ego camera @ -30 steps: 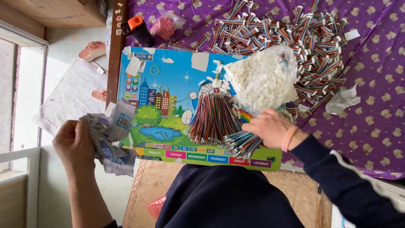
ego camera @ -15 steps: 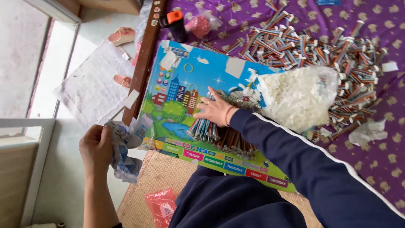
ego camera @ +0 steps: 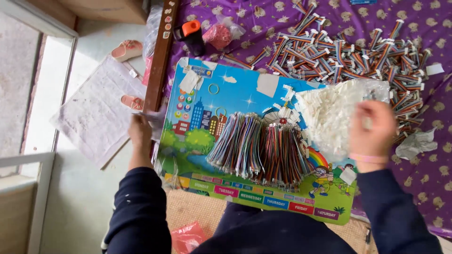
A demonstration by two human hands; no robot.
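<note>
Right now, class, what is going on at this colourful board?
A person in dark blue sleeves sits over a bright cartoon picture board resting partly on a purple patterned cloth. The right hand rests on a clear bag of small white plastic pieces. The left hand is at the board's left edge. Fanned rainbow ribbon wires lie on the board; a pile of bundled wires lies beyond.

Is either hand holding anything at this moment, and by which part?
The right hand rests on the clear bag of white pieces at its right edge; a grip cannot be confirmed. The left hand pinches crumpled clear plastic at its edge.
</note>
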